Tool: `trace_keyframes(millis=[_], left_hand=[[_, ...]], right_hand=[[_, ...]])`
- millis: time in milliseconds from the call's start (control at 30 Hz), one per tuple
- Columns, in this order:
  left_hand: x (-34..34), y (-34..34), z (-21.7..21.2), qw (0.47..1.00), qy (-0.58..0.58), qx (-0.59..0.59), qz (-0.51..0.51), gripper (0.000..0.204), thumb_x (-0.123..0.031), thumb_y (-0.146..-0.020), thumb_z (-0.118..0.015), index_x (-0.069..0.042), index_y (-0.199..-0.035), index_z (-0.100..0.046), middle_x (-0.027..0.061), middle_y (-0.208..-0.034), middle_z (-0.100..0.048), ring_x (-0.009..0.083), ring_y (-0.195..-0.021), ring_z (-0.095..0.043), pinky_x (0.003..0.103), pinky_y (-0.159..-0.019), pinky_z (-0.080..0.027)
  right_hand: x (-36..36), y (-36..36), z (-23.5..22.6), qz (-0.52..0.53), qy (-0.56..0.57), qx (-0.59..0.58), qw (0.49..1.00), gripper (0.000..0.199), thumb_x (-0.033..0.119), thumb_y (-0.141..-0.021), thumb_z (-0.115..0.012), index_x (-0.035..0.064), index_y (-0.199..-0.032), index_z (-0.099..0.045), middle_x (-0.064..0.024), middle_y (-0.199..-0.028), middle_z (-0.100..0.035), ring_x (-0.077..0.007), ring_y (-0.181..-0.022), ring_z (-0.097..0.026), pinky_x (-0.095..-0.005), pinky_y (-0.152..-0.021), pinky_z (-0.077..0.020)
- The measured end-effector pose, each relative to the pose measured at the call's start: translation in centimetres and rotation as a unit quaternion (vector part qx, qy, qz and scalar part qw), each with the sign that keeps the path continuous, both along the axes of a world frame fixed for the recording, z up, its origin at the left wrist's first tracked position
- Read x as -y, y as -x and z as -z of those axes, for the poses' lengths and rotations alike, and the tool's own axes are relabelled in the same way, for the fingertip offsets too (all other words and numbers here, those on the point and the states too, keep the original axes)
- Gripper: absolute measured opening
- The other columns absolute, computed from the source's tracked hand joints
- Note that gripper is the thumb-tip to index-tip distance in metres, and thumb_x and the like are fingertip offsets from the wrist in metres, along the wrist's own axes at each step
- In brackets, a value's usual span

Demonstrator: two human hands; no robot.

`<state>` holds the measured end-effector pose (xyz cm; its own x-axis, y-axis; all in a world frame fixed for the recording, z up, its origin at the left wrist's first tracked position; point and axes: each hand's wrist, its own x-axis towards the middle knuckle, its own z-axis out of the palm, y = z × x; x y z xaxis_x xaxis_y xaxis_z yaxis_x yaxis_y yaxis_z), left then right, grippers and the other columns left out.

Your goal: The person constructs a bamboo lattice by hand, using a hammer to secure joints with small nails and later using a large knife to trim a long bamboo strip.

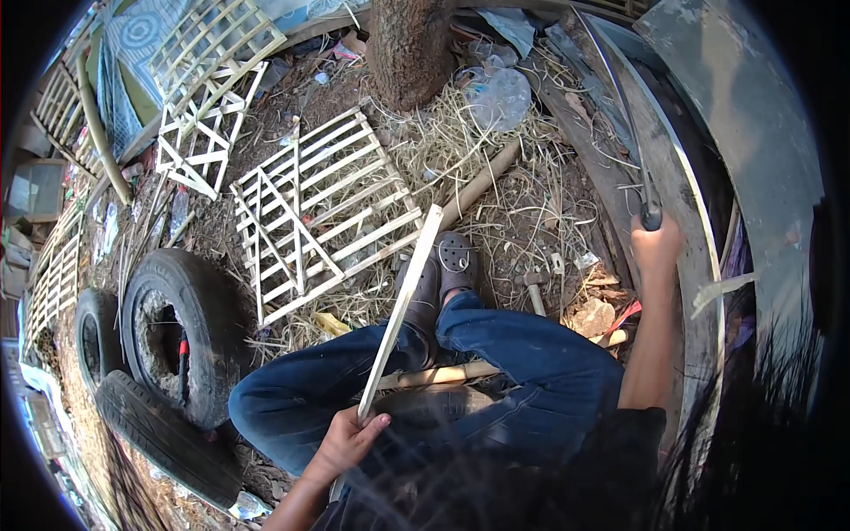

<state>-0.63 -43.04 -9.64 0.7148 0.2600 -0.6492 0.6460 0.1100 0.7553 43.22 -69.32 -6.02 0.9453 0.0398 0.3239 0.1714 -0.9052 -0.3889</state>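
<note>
Pale wooden slat (400, 305) is pinched at its near end by the left hand (347, 440), running up across the legs. Right hand (657, 243) is fisted on a long curved blade's (620, 115) handle; the blade's far end is cut off.

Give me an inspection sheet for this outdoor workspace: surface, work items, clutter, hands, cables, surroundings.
Surface: bare dirt ground strewn with dry straw.
Work items: pale bamboo slat, held at its lower end, slanting up over the legs; long curved blade.
Clutter: hammer by the right knee, lattice panel flat on the straw, clear plastic bag.
Hands: left hand grips the slat; right hand closed on the blade's handle.
Cables: nothing seen.
Surroundings: tree trunk ahead, stacked tyres to the left, more lattice panels beyond, grey boards to the right.
</note>
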Motion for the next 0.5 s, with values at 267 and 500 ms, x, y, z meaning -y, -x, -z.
trace_keyframes(millis=[267, 500], left_hand=[[0.2, -4.3, 0.4, 0.992, 0.117, 0.047, 0.021, 0.026, -0.027, -0.097, -0.058, -0.008, -0.081, -0.052, -0.0085, -0.065, -0.042, 0.0021, -0.055, -0.036, 0.023, -0.047, -0.031], [0.3, -3.7, 1.7, 0.872, 0.48, 0.09, 0.041, 0.036, -0.039, -0.091, -0.065, -0.016, -0.08, -0.04, -0.0076, -0.059, -0.03, 0.004, -0.046, -0.026, 0.021, -0.041, -0.02]], right_hand=[[-7.1, 7.2, 1.0, -0.274, 0.004, -0.072, 0.959, 0.019, 0.019, -0.068, -0.07, 0.0059, -0.081, -0.066, -0.0164, -0.065, -0.062, -0.0372, -0.065, -0.063, -0.0437, -0.061, -0.0499], [-8.6, 9.5, 0.8, -0.44, -0.024, -0.008, 0.897, 0.033, 0.022, -0.058, -0.075, 0.0054, -0.084, -0.064, -0.0119, -0.074, -0.066, -0.0312, -0.069, -0.066, -0.0419, -0.062, -0.0503]])
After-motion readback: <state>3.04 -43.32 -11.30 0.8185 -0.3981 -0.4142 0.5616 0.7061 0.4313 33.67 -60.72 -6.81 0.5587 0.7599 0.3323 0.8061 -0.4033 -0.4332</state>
